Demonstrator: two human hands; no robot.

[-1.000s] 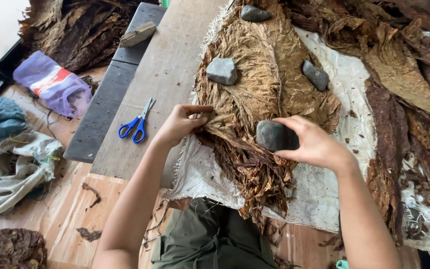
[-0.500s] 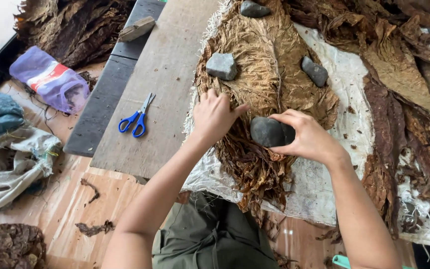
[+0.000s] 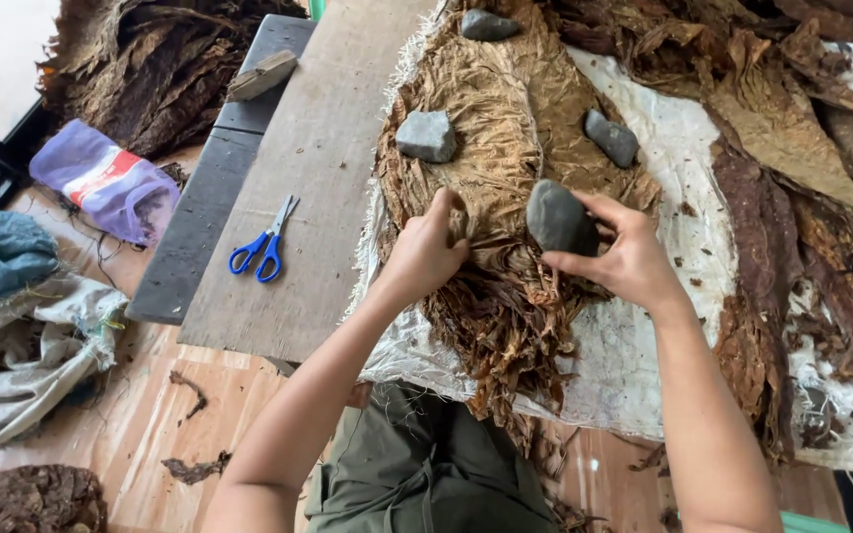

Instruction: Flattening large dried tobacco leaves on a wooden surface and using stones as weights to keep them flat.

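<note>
Broadly, a grey wooden table [image 3: 318, 148] fills the middle of the view, with a white cloth [image 3: 663, 336] spread over its right part. On that cloth lies a flat stack of dried brown leaves [image 3: 491, 148], its stalk ends hanging over the near edge of the table. More dark leaves [image 3: 821, 197] are heaped to the right.

Both forearms reach up from the bottom of the view and meet over the near part of the stack. The left hand [image 3: 426, 252] is bent at the wrist, its fingers curled shut on a fold of leaf near the middle of the stack. The right hand [image 3: 624, 257] is turned inward, thumb below and fingers above, clasping a dark grey stone [image 3: 557, 217] that sits on the leaves just beside the left hand.

Three smaller stones rest farther up the stack: a blocky one [image 3: 426, 135] to the left, an oval one [image 3: 611, 137] to the right, and one [image 3: 489, 25] at the far end. Blue-handled scissors [image 3: 264, 245] lie on the bare table, well apart from the left hand.
</note>
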